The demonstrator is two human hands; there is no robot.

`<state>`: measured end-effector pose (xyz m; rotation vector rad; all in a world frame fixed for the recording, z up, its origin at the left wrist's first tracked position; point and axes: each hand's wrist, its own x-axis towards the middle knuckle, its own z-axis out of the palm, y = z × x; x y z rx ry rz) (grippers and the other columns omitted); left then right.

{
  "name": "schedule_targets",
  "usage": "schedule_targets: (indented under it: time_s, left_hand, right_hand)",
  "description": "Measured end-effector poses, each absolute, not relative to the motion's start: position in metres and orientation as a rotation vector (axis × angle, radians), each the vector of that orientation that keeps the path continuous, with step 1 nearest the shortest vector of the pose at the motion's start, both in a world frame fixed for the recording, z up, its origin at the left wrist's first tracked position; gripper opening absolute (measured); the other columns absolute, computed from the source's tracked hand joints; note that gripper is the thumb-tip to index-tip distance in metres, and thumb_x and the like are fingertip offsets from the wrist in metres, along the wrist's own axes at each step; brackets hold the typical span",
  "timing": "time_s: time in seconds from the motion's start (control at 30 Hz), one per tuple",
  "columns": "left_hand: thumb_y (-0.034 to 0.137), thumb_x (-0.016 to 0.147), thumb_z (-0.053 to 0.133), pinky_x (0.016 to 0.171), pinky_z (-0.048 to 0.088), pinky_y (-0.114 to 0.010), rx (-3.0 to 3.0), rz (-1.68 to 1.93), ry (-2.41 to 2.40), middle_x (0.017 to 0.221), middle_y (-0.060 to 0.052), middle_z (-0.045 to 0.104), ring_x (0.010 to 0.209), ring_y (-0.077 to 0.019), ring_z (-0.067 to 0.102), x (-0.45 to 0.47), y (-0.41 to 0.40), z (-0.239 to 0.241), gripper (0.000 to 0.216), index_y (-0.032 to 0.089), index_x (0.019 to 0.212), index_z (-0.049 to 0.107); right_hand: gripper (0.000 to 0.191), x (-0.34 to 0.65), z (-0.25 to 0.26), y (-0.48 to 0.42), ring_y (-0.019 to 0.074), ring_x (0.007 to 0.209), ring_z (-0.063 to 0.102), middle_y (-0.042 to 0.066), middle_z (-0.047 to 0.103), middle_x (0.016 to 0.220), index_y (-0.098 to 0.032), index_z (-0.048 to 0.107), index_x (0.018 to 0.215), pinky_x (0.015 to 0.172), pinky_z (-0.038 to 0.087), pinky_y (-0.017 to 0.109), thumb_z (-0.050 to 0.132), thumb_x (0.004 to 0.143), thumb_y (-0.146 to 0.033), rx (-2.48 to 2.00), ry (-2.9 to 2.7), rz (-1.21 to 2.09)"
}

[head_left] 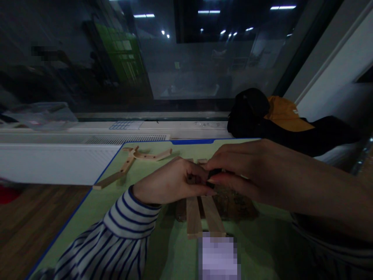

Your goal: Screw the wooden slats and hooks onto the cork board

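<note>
My right hand [250,171] reaches in from the right, its thumb and fingers pinched on a small dark piece [215,174] whose kind I cannot make out. Against it, my left hand [177,181] has its fingers curled and closed. What they grip is largely hidden, though the fingertips meet near the dark piece. Below both hands lie two pale wooden strips [194,217], side by side, their upper parts covered by the fingers. Under the strips is a brownish, shiny packet-like thing [237,204].
A jointed wooden assembly [127,165] with drilled holes lies on the green blue-edged tabletop [166,241] at left. A blurred pale rectangle [220,254] is at the near edge. Behind are a radiator [58,159], a clear plastic box [43,114], dark cloth and an orange cap [287,112].
</note>
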<state>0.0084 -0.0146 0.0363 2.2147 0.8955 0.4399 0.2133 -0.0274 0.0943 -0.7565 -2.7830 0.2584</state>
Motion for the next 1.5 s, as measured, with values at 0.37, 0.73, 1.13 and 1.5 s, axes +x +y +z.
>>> schedule_targets:
  time_s: [0.37, 0.73, 1.13, 1.5]
  left_hand:
    - [0.036, 0.082, 0.064, 0.066, 0.043, -0.021, 2.184, 0.421, 0.897, 0.078, 0.001, 0.07, 0.072, -0.0136, 0.061, 0.008, -0.0132, 0.0347, 0.024, 0.015, 0.09, 0.071]
    - [0.025, 0.09, 0.053, 0.065, 0.045, -0.019, 2.136, 0.335, 0.704, 0.076, 0.001, 0.067, 0.069, -0.0106, 0.058, 0.0028, -0.0111, 0.0326, 0.02, 0.012, 0.084, 0.069]
    - [0.034, 0.08, 0.066, 0.053, 0.037, -0.02, 2.243, 0.439, 0.903, 0.064, 0.004, 0.062, 0.058, -0.0098, 0.051, 0.0069, -0.0129, 0.0355, 0.021, 0.014, 0.078, 0.07]
    - [0.031, 0.088, 0.056, 0.063, 0.044, -0.021, 2.141, 0.312, 0.763, 0.077, -0.001, 0.07, 0.069, -0.0126, 0.06, 0.0009, -0.0082, 0.0306, 0.024, 0.013, 0.09, 0.071]
  right_hand:
    - [0.018, 0.2142, 0.0947, -0.0263, 0.0069, 0.081, 0.06, -0.005, 0.066, 0.095, -0.023, 0.063, 0.103, 0.074, 0.04, 0.02, 0.047, 0.094, -0.023, -0.662, -2.776, 0.339]
    - [0.019, 0.2105, 0.0928, -0.0297, 0.0063, 0.064, 0.056, -0.006, 0.061, 0.079, -0.022, 0.06, 0.088, 0.059, 0.037, 0.021, 0.047, 0.094, -0.035, -0.69, -2.761, 0.27]
    - [0.015, 0.2099, 0.0949, -0.03, 0.0086, 0.072, 0.058, -0.004, 0.064, 0.088, -0.023, 0.06, 0.097, 0.065, 0.039, 0.023, 0.048, 0.093, -0.03, -0.71, -2.8, 0.242]
    - [0.02, 0.2077, 0.0904, -0.0306, 0.0091, 0.071, 0.057, -0.002, 0.063, 0.085, -0.019, 0.061, 0.103, 0.064, 0.039, 0.023, 0.048, 0.094, -0.03, -0.655, -2.788, 0.249]
